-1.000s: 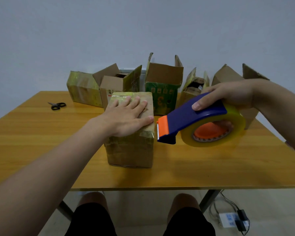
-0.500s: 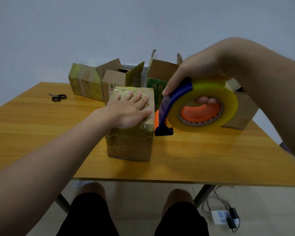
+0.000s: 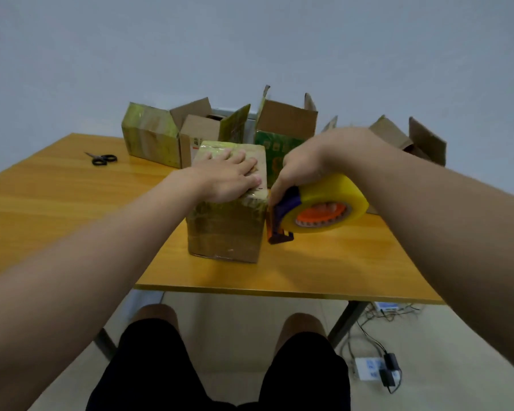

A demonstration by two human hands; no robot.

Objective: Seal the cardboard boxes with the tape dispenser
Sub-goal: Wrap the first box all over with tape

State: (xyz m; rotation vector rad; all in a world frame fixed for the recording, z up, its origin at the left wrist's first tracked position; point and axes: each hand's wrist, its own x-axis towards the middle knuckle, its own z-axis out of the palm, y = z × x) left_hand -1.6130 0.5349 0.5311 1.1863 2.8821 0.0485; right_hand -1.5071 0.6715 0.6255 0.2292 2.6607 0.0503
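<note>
On table: one box under flat left fingers; right fingers grip one tape dispenser.

We have one view only, from a wide-angle camera worn on the person's head. It faces forward and down across the table. The wall fills the upper half, and the person's knees and the floor show below the near edge. The left hand and right hand sit near the middle. The forearms come in large and close from both lower corners.
</note>
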